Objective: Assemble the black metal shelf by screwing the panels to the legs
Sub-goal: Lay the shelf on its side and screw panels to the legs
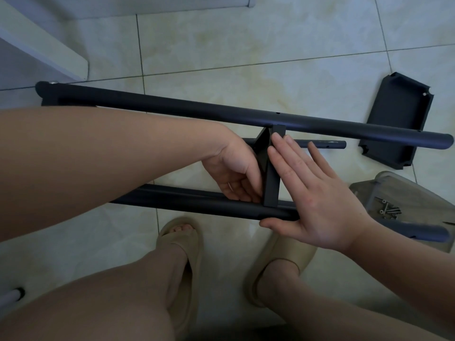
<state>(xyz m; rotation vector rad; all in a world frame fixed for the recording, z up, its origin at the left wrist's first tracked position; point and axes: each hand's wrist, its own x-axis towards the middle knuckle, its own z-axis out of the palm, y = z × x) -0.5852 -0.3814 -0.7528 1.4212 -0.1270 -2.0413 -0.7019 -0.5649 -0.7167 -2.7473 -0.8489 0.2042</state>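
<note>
1. Two black legs lie across the tiled floor [246,52], roughly parallel: the far leg [172,104] runs from the left edge of the view towards the right, and the near leg [192,200] lies just in front of the person's feet.
2. A black panel [270,178] stands on edge between them, and its ends meet both legs.
3. The left hand [234,173] is at the panel's left face, down by the near leg. Its fingers are curled in and its thumb lies along the panel. I cannot tell whether it grips anything.
4. The right hand [320,200] is wide and flat. Its straight fingers press on the panel's right face, and its thumb lies at the near leg.
5. A third leg [330,144] shows lower down, between the two.
6. A spare panel [396,124] lies on the floor to the right, partly behind the far leg.
7. Screws [390,210] lie on a grey plastic container [418,190] at the right edge.
8. The feet are in beige sandals [182,239].
</note>
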